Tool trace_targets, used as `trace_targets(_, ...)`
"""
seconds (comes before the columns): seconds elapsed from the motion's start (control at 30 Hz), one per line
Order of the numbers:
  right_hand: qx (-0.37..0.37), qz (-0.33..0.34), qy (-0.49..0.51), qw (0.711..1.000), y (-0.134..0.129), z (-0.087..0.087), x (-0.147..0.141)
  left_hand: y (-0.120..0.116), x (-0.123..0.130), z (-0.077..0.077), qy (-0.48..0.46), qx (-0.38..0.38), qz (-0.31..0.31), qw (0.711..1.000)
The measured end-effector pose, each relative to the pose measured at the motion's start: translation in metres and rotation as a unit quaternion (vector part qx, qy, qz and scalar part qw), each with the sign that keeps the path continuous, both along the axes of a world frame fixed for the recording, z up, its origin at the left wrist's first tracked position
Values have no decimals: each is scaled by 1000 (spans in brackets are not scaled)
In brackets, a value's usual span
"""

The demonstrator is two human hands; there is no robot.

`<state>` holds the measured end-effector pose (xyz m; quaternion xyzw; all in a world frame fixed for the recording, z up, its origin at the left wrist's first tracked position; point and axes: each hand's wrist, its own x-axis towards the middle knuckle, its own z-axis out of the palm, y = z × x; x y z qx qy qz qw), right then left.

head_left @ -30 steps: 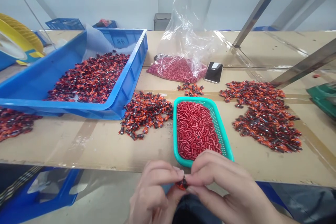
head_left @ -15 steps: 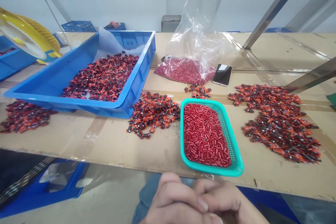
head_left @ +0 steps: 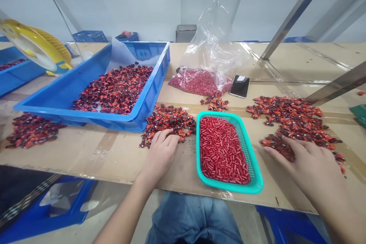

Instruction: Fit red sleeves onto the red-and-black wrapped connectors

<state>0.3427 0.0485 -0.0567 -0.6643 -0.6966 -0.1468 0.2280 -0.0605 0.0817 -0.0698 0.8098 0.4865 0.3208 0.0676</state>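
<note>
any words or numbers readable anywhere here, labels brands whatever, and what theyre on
Embossed marks on the far inner wall of the blue plastic crate: too small and blurred to read.
White patch on the smartphone: no legible text.
No other words, numbers or brands can be read.

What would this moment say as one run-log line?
left hand: on orange-black pieces | right hand: on second orange-black pile | between: teal basket, red tubes
</note>
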Motion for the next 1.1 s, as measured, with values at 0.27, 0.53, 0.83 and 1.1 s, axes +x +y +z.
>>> trace_targets(0.27,-105,281,32,953,-7,15,-87,-28,18,17,-229,-56,-18,972)
trace_targets(0.53,-141,299,-11,944,13,2,-104,-68,34,42,-528,-294,-42,796)
trace_targets(0.83,-107,297,112,942,1,25,-113,-88,38,45,-447,-204,-21,871)
trace_targets(1.1,-137,348,380,846,-25,56,-139,-92,42,47,-386,-148,-48,909)
